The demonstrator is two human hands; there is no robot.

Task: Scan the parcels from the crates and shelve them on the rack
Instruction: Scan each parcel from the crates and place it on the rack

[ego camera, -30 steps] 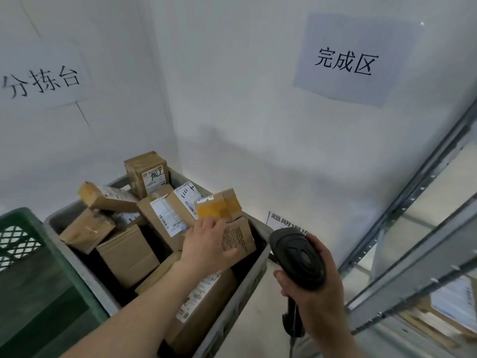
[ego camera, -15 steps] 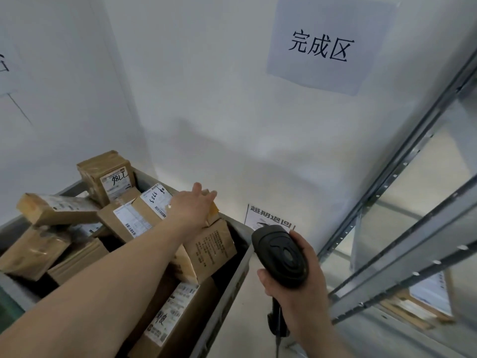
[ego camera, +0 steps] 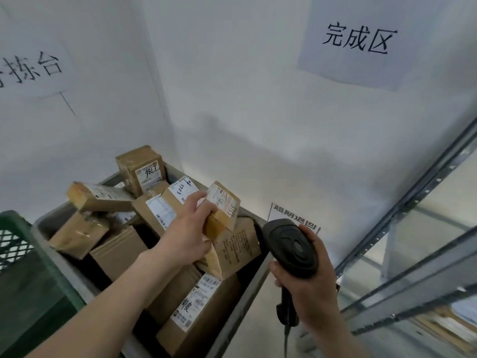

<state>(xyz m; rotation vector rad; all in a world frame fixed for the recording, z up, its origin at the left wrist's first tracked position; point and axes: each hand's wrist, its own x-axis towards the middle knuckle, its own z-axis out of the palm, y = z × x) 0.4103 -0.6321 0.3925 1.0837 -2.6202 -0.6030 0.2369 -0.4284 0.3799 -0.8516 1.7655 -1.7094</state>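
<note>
Up off the pile now, small parcel [ego camera: 223,206] tilted label-up and clamped in the left grip [ego camera: 192,226], no longer just pressed flat as half a second back. Just right of it, right grip [ego camera: 307,277] wrapped round the scanner [ego camera: 290,248]: scan looks next. Beneath the left grip, grey crate [ego camera: 247,301] heaped with taped boxes; further left, green crate [ego camera: 15,244], contents unseen.

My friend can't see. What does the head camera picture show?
A person's left hand grips a small taped parcel above a grey crate full of cardboard parcels, while the right hand holds a black scanner beside it. A green crate sits at the left, a metal rack at the right.
</note>
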